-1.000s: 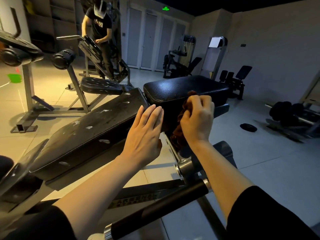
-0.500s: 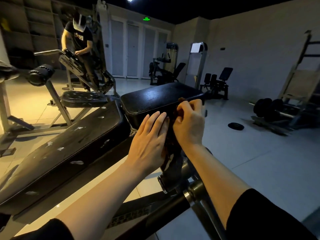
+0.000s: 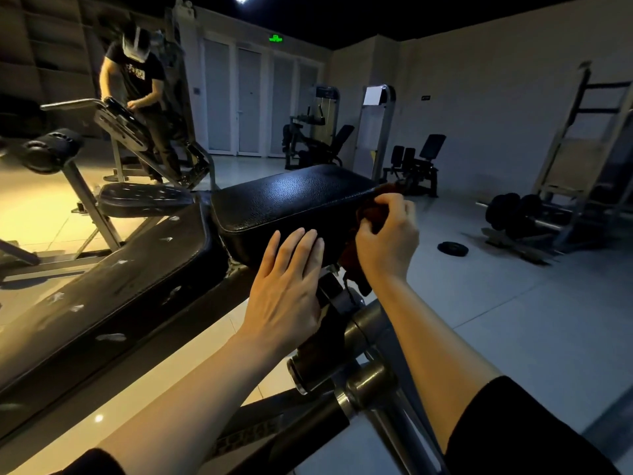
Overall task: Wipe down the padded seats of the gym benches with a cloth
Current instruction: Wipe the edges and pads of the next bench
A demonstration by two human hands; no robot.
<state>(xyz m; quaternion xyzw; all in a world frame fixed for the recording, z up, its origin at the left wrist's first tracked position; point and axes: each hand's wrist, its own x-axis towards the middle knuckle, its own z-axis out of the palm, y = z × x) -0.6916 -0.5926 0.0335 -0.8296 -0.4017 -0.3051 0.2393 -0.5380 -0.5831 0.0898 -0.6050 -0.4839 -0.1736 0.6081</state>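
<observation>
A black padded seat (image 3: 291, 197) tops the bench in front of me. Its long worn back pad (image 3: 113, 286), flecked with white tears, slopes down to the left. My right hand (image 3: 387, 241) grips a dark brown cloth (image 3: 368, 214) against the seat's near right corner; part of the cloth hangs below my palm. My left hand (image 3: 291, 286) is flat with straight fingers, fingertips touching the seat's front side just left of the cloth.
The bench's steel frame and roller bar (image 3: 363, 382) lie right below my arms. Another bench (image 3: 144, 198) stands behind, where a person (image 3: 144, 97) works at a machine. Weight plates (image 3: 513, 214), a loose plate (image 3: 452, 249) and a rack (image 3: 582, 149) are at the right.
My right hand has carried the cloth from the seat's front side rightwards to its right corner. My left hand has followed along the front side. The view has swung a little left.
</observation>
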